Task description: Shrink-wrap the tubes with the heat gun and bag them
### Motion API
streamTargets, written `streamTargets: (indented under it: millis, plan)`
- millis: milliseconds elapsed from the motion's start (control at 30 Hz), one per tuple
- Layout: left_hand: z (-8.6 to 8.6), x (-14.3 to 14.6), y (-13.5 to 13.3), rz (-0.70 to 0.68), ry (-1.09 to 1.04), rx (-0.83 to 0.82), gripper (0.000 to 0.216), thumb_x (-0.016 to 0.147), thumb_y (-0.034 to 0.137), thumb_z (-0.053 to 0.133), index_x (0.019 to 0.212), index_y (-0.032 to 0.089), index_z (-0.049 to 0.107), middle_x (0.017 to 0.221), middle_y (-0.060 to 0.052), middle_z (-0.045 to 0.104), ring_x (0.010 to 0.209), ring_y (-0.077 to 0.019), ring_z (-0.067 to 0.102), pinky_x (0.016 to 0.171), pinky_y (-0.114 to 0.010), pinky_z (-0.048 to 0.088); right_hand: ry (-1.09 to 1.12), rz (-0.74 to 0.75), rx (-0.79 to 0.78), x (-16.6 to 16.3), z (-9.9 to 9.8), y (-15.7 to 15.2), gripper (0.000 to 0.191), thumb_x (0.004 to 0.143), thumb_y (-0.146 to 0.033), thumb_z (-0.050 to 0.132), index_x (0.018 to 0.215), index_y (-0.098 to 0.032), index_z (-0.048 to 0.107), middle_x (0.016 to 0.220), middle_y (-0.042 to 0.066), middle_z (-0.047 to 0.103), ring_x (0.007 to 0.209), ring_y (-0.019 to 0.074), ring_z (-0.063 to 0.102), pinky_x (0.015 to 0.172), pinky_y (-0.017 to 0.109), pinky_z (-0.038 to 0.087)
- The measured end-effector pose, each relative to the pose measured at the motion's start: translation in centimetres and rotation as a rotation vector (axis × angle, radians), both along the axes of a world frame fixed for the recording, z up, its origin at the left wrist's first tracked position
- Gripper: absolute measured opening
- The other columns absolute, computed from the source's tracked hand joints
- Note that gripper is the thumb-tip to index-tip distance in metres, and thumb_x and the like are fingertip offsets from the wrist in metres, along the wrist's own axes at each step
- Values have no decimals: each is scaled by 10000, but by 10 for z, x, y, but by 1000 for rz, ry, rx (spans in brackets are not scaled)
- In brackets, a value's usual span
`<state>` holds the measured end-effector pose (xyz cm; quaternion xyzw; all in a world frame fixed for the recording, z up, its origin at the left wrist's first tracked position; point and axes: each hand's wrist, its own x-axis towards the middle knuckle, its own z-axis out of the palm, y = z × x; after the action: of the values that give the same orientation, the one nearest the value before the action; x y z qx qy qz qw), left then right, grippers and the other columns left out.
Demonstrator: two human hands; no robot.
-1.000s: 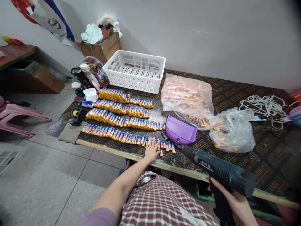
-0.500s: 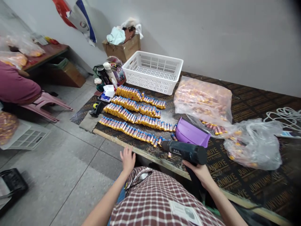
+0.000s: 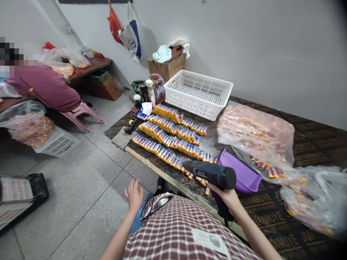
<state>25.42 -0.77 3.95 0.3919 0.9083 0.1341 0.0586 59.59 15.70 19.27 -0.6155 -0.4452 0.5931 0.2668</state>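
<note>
My right hand (image 3: 229, 196) is wrapped around the grip of the dark heat gun (image 3: 210, 173), which hangs over the counter's (image 3: 311, 144) near edge. Its nozzle points left, just above the near end of the rows of blue-and-yellow tubes (image 3: 170, 135). The purple tray (image 3: 245, 177) sits just behind the gun. My left hand (image 3: 134, 195) is off the counter, over the floor (image 3: 81, 202), with fingers spread, holding nothing. The white basket (image 3: 199, 90) stands beyond the rows by the wall.
</note>
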Motion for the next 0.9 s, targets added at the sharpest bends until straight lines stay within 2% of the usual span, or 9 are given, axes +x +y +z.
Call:
streamTargets:
  millis: [167,333,433,500,633,733,833,900]
  plan:
    - [-3,-14,13,17,-23,28,370,850,217,422,1201,167,529,1300,-148,506,1237,-268,422,1057,-544,214,-15,22,57,-26,2,6,395,549,-474,760,738,-147,648,539,34,620,471,174,540,467,300,440]
    - [-10,-29,23,-14,-46,84,354,829,213,446,1163,164,555,1279,-148,520,1221,-281,433,1035,-530,274,8,86,107,-58,2,19,396,548,-479,751,761,-158,657,603,44,645,492,179,551,480,312,459]
    - [-13,-38,43,-65,-111,124,321,803,192,461,1092,156,596,1243,-144,540,1183,-275,465,984,-474,373,3,143,98,-73,2,28,404,550,-474,749,787,-159,663,591,37,641,508,189,561,494,319,466]
    - [-12,-37,68,-132,-169,146,301,787,170,463,1046,161,615,1196,-132,569,1147,-262,496,964,-450,403,4,155,88,-76,3,30,433,546,-467,754,838,-160,664,633,39,657,528,191,569,506,322,473]
    - [-2,-9,134,-349,-274,150,311,776,143,463,1050,170,609,1147,-107,592,1113,-232,517,975,-420,400,-4,110,47,-53,3,21,424,569,-453,751,853,-153,655,638,30,658,503,175,554,522,326,479]
    - [7,30,177,-486,-292,43,364,783,226,512,1140,176,557,1190,-111,555,1145,-235,476,975,-395,382,-79,-26,13,-18,4,5,399,570,-451,756,802,-143,656,583,27,641,499,183,561,532,326,476]
    - [12,66,202,-438,-192,-124,610,701,432,624,1233,174,477,1205,-149,499,1165,-309,417,946,-429,363,-131,-187,-38,20,5,-13,420,549,-448,768,804,-131,665,603,45,654,541,205,586,534,325,474]
    - [14,81,211,-385,-122,-203,788,629,503,666,1300,185,399,1224,-168,452,1163,-345,390,937,-455,336,-156,-269,-83,41,7,-24,428,533,-450,774,791,-125,670,617,63,662,561,219,594,522,329,469]
